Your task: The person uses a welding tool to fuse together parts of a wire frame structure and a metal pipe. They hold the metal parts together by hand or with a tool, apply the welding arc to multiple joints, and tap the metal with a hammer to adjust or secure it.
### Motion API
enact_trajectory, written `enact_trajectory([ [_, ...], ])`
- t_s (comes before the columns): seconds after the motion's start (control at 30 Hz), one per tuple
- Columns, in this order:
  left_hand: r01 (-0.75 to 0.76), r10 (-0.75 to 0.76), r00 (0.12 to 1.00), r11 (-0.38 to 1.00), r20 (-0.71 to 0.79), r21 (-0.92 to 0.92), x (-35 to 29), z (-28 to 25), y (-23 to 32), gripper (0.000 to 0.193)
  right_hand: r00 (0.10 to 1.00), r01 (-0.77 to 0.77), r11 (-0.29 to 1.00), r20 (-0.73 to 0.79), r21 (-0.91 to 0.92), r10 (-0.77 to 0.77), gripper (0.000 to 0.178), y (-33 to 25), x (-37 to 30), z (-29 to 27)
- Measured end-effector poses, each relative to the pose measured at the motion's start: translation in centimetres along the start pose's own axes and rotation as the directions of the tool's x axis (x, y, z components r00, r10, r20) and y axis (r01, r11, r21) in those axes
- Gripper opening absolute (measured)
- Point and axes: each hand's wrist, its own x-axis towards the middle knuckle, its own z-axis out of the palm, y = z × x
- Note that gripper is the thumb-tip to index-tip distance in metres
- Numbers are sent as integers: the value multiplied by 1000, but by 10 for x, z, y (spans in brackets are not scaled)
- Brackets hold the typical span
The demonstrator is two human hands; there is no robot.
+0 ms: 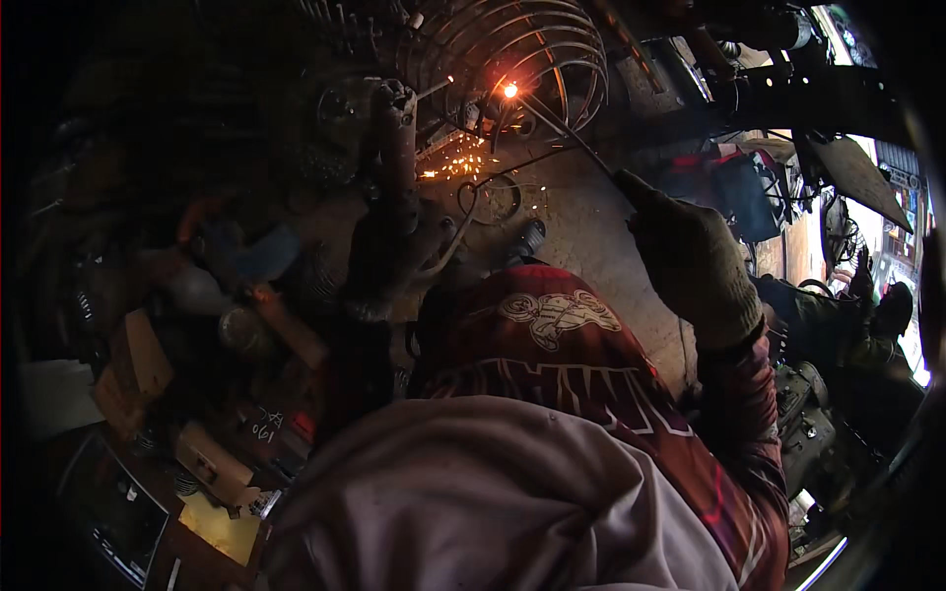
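Note:
My right hand (695, 266), in a pale work glove, is closed around the near end of a long thin welding rod (581, 141). A handle, if there is one, is hidden inside the glove. The rod slants up and left to a bright glowing point at its tip, beside the lower part of a large round coil of steel bars (601, 61). Orange sparks (463, 163) scatter down and left from there. A thin looped cable or wire (469, 197) lies below the glow. I cannot make out my left hand in the dark left side.
A rusty upright post (397, 138) stands left of the sparks. Cardboard boxes (212, 463) and a flat dark panel (116, 507) lie at the lower left. Machine parts (806, 414) stand at the right, near a dark figure that may be a person (887, 315).

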Motion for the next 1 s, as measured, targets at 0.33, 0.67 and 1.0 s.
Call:
enact_trajectory([
  [0.33, 447, -436, 876, 570, 208, -690, -8, 7, -1, 19, 999, -40, 996, 40, 81, 37, 41, -6, -1, -5],
  [0.67, 388, -412, 893, 507, 179, -770, -18, 6, 1, 22, 1000, -8, 997, 21, 74, 6, 41, -8, -4, -13],
  [1.0, 398, -452, 874, 457, 178, -795, -21, 11, -11, 28, 995, -76, 991, 74, 108, 68, 38, -1, -17, -35],
])
